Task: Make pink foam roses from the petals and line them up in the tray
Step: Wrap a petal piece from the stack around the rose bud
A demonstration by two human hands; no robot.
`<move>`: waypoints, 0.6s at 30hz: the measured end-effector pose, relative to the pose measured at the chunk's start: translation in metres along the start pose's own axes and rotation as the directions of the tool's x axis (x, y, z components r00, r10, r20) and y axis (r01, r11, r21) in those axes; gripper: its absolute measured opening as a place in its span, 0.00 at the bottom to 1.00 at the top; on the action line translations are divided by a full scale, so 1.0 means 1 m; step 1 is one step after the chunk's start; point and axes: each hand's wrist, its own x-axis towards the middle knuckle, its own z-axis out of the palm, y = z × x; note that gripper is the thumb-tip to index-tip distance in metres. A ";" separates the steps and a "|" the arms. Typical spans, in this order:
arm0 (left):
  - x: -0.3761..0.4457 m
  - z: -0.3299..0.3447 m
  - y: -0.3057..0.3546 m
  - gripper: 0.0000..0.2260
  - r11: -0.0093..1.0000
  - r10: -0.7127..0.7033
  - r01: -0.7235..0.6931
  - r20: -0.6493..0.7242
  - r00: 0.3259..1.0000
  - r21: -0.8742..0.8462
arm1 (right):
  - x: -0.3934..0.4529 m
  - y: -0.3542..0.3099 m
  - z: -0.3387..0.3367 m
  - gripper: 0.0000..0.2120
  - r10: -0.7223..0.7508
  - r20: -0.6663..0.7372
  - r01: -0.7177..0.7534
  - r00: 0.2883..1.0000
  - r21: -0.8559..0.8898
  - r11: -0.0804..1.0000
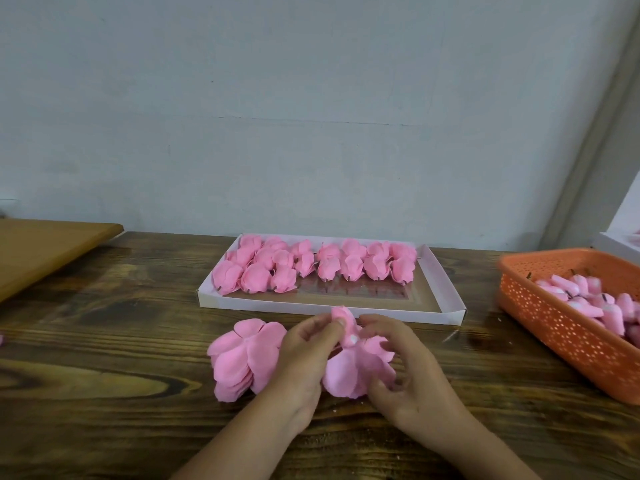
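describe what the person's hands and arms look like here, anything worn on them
Both the left hand and the right hand are bare: no gloves, and no rings, watch or bracelet that show. The forearms are bare too as far as the bottom edge of the picture, with no sleeve in view. The fingernails look short and unpainted, though the picture is soft there.

Counter: dark-stained wood, pronounced grain, slight sheen. Tray: white card walls, matt; its base looks brown and reflective. Roses and loose petals: pink foam, matt, soft-looking, smooth. Basket: orange plastic, perforated walls, low gloss. Board at far left: lighter brown wood or laminate, smooth. Wall: pale painted surface, matt.
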 end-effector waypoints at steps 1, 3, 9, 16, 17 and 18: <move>0.000 0.000 0.001 0.06 1.000 -0.005 0.005 -0.009 1.000 -0.030 | -0.001 0.001 0.000 0.27 -0.056 0.040 0.059 0.998 -0.069 0.996; 0.000 -0.001 0.003 0.06 0.998 -0.020 0.020 -0.001 1.000 -0.063 | -0.001 0.003 0.002 0.30 -0.122 0.132 0.146 0.984 -0.191 0.971; -0.003 0.000 0.003 0.08 1.000 -0.022 0.023 0.046 0.999 -0.020 | 0.003 0.006 0.007 0.18 -0.258 0.034 0.254 0.966 -0.335 0.907; -0.005 0.002 0.004 0.06 0.985 -0.050 0.064 0.087 0.995 -0.159 | 0.003 -0.004 0.008 0.09 0.083 -0.137 -0.061 0.987 0.158 0.986; -0.005 0.003 0.004 0.06 0.983 -0.049 0.065 0.100 0.994 -0.170 | 0.005 -0.005 0.008 0.08 0.127 -0.143 -0.095 0.982 0.212 0.973; -0.006 0.004 0.004 0.06 0.983 -0.043 0.063 0.116 0.992 -0.173 | 0.006 -0.005 0.008 0.07 0.159 -0.149 -0.117 0.976 0.257 0.959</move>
